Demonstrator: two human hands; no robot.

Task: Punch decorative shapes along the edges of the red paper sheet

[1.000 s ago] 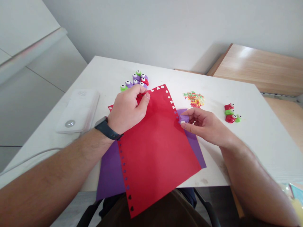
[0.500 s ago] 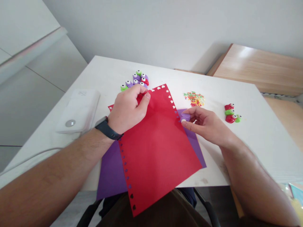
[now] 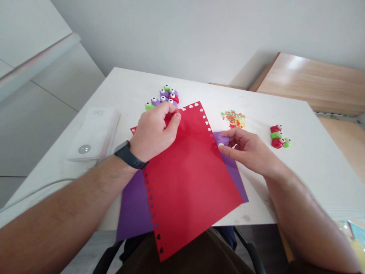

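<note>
A red sheet of paper (image 3: pixel 191 171) lies tilted over a purple sheet (image 3: pixel 134 209), its near corner hanging past the table edge. Heart, star and flower holes run along its left, top and upper right edges. My left hand (image 3: pixel 156 131), a dark watch on its wrist, pinches the red sheet near its top edge. Between the thumb and fingers of my right hand (image 3: pixel 245 148) is a purple craft punch (image 3: pixel 222 141) with a white button, set at the red sheet's right edge beside the last holes. Whether the paper sits inside its slot cannot be seen.
Several purple, green and red craft punches (image 3: pixel 164 97) cluster behind my left hand. Colourful paper cutouts (image 3: pixel 234 118) lie in a pile at the back. More red and green punches (image 3: pixel 277 137) stand at right. A white power bank (image 3: pixel 94 133) with a cable is at left.
</note>
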